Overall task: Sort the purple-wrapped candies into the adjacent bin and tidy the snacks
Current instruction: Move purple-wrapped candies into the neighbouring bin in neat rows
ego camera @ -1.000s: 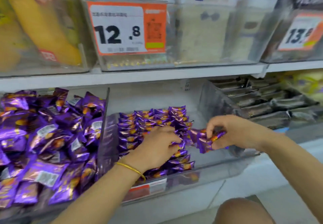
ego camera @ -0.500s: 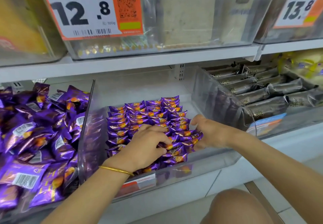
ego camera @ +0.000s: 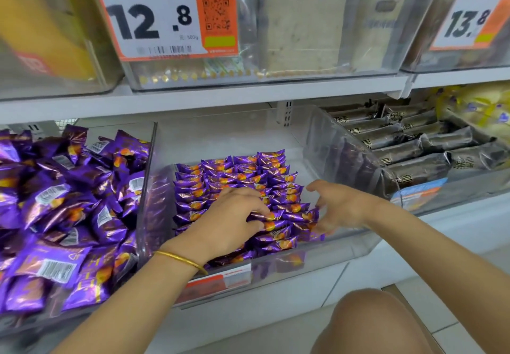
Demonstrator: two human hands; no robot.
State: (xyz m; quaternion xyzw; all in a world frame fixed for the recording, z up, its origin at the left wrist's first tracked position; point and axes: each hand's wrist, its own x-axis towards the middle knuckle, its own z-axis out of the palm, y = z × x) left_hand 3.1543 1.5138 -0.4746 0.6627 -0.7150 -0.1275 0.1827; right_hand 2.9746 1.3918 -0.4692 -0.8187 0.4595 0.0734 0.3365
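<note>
Head view: shows small purple-wrapped candies (ego camera: 237,177) lined in tidy rows on the floor of a clear middle bin (ego camera: 303,257) on the lower shelf. Left hand (ego camera: 229,224) palm down over the front rows, fingers nearly straight, pressing on wrappers, gold bangle (ego camera: 179,260) at wrist. Right hand (ego camera: 339,207) just beside the rows' right edge, fingers spread and loose, gripping nothing, slightly blurred. Left of bin, heaped larger purple packets (ego camera: 63,202); right, dark wrapped bars (ego camera: 414,146). Above, price tag (ego camera: 154,19) reading 12.8.
</note>
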